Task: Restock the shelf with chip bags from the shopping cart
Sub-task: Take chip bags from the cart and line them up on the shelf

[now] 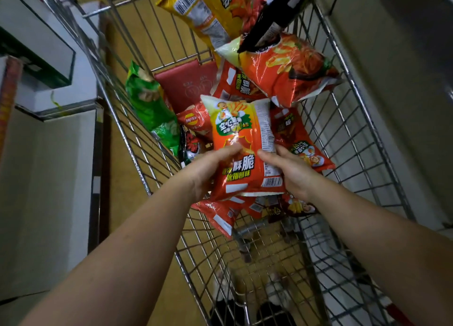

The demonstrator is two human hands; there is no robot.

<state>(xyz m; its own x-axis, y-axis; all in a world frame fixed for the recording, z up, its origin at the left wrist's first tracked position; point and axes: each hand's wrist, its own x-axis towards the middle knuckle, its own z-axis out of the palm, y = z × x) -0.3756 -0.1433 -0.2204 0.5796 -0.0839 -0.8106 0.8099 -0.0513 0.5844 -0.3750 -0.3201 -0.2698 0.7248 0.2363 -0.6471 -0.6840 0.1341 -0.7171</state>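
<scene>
Both hands holding one orange-red glossy chip bag with green-and-white label (241,147) above silver wire shopping cart (350,139). Left hand (208,170) gripping bag's lower left edge, thumb lying across front. Right hand (291,172) gripping lower right edge beside barcode, thumb pressing on front. Held bag sitting upright over cart's middle. Green crinkled chip bag (149,107) leaning against cart's left wall. Large orange-red chip bag (286,73) lying toward cart's far right. Yellow chip bag (206,9) lying at cart's far end.
</scene>
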